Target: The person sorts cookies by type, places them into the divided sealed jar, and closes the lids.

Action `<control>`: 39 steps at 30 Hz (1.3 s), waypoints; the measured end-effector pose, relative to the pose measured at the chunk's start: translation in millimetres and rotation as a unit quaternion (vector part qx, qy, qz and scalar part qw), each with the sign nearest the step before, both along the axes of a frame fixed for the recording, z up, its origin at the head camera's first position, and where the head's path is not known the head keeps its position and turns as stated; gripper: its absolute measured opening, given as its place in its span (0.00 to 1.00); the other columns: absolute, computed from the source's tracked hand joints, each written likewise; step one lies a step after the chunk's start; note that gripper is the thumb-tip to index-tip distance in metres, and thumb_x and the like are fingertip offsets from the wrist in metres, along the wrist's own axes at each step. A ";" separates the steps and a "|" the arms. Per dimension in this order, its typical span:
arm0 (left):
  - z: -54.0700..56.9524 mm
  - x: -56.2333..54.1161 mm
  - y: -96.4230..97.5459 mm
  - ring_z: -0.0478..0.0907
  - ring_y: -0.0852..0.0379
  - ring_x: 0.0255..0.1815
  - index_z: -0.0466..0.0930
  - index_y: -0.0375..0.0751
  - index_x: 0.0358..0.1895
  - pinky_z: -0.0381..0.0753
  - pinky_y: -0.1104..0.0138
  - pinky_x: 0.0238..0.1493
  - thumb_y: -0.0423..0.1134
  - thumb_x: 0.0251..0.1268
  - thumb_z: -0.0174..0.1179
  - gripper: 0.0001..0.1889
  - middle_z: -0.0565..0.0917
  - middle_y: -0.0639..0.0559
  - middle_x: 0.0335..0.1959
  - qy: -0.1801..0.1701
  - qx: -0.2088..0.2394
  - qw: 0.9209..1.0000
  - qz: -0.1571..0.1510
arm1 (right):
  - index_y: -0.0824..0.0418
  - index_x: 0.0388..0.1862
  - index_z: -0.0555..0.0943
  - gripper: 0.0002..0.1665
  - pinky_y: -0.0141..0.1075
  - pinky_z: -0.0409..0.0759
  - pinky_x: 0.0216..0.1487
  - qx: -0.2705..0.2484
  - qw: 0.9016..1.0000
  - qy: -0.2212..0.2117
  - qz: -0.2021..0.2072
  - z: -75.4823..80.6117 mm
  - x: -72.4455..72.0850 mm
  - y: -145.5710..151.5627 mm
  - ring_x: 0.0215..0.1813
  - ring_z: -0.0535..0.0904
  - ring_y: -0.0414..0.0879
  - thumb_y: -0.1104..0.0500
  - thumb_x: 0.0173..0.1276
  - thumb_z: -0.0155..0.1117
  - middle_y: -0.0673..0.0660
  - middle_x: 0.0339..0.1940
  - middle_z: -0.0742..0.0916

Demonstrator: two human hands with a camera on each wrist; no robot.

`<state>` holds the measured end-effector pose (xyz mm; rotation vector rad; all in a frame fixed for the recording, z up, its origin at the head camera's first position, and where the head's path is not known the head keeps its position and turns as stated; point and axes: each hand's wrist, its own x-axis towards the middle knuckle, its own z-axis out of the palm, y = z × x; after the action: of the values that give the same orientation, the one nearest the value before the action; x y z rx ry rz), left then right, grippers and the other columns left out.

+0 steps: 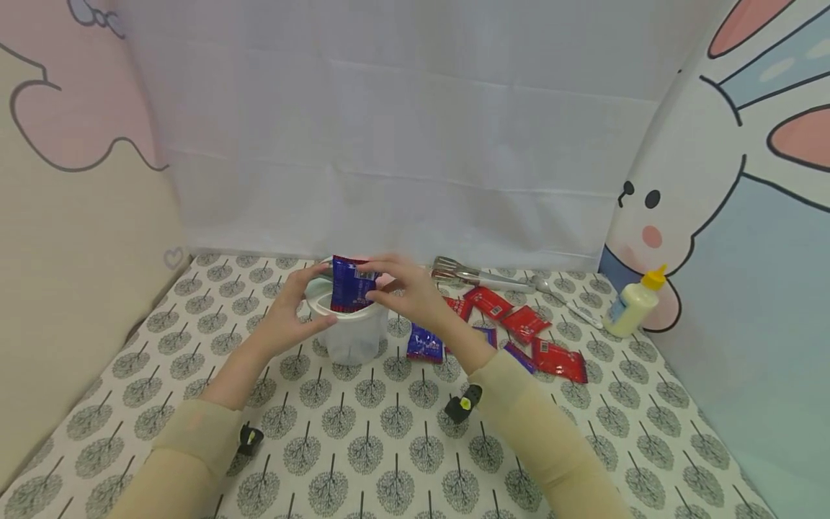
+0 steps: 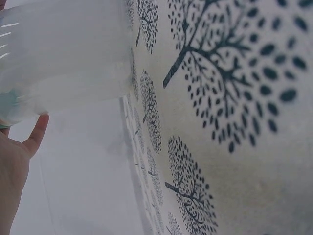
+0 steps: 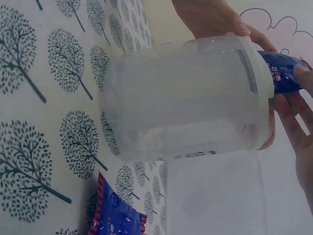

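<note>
A translucent plastic tub (image 1: 353,340) with a white rim stands upright on the tree-patterned cloth. At its left side my left hand (image 1: 280,317) grips the rim between thumb and fingers. Over the mouth of the tub is a blue snack packet (image 1: 349,285), pinched by my right hand (image 1: 418,294) between thumb and fingers. The right wrist view shows the lower end of the packet (image 3: 276,71) at the opening of the tub (image 3: 186,98). Part of my left hand (image 2: 14,166) and the tub's side (image 2: 63,58) appear in the left wrist view.
Right of the tub lie a blue packet (image 1: 424,344) and several red packets (image 1: 559,360), some partly behind my right arm. Behind them are a slotted metal utensil (image 1: 454,271) and a long spoon (image 1: 564,299). A yellow-capped bottle (image 1: 632,308) stands at the right edge.
</note>
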<state>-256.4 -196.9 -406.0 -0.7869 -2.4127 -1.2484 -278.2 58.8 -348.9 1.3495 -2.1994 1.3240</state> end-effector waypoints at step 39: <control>1.5 1.6 -0.6 0.63 0.43 0.64 0.52 0.62 0.72 0.73 0.45 0.57 0.42 0.49 0.71 0.48 0.61 0.45 0.68 -0.004 -0.020 1.000 0.019 | 0.46 0.65 0.71 0.34 0.48 0.76 0.57 0.284 0.951 -0.107 -0.059 -11.2 19.0 152.6 0.59 0.72 0.48 0.46 0.60 0.68 0.50 0.65 0.74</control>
<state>-254.7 -197.5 -404.5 -0.7460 -2.4545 -1.1949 -259.1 211.5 -360.0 1.2511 -2.9123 0.8539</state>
